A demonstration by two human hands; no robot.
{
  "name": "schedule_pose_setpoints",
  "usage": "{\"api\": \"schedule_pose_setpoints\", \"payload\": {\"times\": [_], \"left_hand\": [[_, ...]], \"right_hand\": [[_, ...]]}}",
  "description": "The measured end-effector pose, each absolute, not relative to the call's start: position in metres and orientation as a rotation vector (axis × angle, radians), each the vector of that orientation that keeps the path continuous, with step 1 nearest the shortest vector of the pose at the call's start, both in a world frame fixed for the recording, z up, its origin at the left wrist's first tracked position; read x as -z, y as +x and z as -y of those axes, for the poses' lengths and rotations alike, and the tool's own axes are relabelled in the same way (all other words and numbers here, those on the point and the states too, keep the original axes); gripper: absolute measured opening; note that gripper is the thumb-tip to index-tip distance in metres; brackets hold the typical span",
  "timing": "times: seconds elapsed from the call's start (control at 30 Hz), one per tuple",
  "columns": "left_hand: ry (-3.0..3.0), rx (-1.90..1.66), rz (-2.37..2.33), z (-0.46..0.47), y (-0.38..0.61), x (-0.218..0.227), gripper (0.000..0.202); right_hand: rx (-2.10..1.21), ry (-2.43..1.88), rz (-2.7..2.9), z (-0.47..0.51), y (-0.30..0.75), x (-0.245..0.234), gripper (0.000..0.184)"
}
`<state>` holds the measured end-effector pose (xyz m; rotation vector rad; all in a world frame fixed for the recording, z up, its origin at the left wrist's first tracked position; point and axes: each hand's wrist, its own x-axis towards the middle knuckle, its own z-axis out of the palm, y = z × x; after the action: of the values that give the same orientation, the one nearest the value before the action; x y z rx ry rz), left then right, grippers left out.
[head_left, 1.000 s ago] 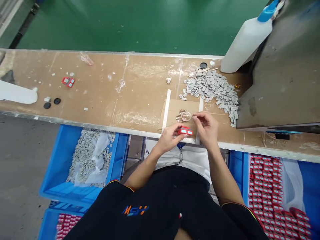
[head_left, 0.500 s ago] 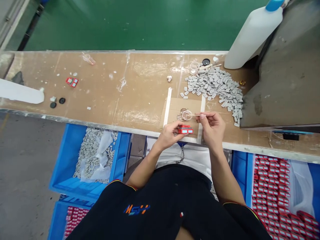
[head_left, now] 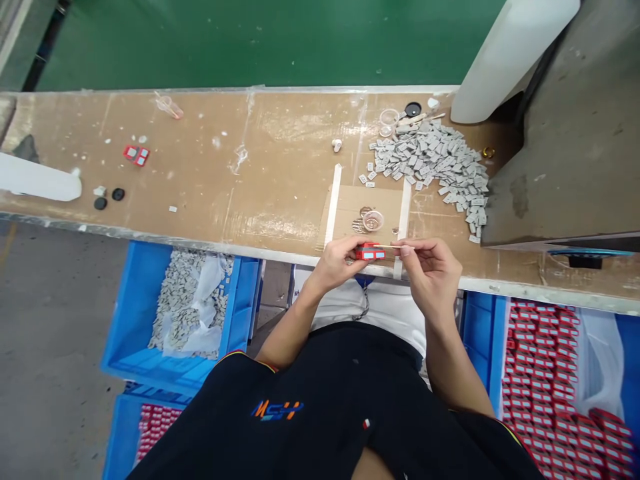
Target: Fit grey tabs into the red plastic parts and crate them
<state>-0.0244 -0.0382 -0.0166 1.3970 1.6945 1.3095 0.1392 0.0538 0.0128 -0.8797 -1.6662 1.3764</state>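
Near the front edge of the bench, my left hand (head_left: 339,263) is closed on a small red toy car body (head_left: 371,251) with pale window patches. My right hand (head_left: 434,270) pinches a thin wooden stick (head_left: 387,247), whose tip is at the top of the red piece; whether it touches cannot be seen. Just beyond them a small clear round cup (head_left: 373,221) sits on a cardboard sheet (head_left: 345,200) marked with dark rings. A heap of small grey plates (head_left: 435,160) lies farther back on the right, with a few loose ones nearby.
A white bottle (head_left: 515,60) and a metal housing (head_left: 575,160) stand at the right. On the bench's left lie another red piece (head_left: 136,155), black caps (head_left: 118,194) and a white bottle (head_left: 40,177). Blue crates (head_left: 120,313) below hold grey plates; another (head_left: 495,360) holds red pieces.
The stick has moved from the clear cup down to the red piece as my right hand came nearer the bench edge. My left hand still holds the red piece. The view shifted slightly.
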Motion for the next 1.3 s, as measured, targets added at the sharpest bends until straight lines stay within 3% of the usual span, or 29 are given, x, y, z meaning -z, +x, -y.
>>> {"api": "schedule_pose_setpoints", "payload": {"times": [0.53, 0.8, 1.03, 1.3], "left_hand": [[1.402, -1.365, -1.656, 0.040, -0.024, 0.017, 0.025], [1.369, -1.353, -1.658, 0.040, -0.024, 0.016, 0.026], [1.238, -1.370, -1.614, 0.040, -0.024, 0.014, 0.027], [1.190, -1.373, -1.576, 0.042, -0.026, 0.016, 0.029]], "right_hand": [[-0.866, -0.726, 2.065, -0.052, 0.137, -0.023, 0.004], [-0.868, -0.726, 2.055, -0.053, 0.137, -0.020, 0.004], [-1.144, -0.856, 1.818, -0.060, 0.134, -0.022, 0.014], [-1.045, -0.728, 2.012, -0.087, 0.101, -0.010, 0.018]]}}
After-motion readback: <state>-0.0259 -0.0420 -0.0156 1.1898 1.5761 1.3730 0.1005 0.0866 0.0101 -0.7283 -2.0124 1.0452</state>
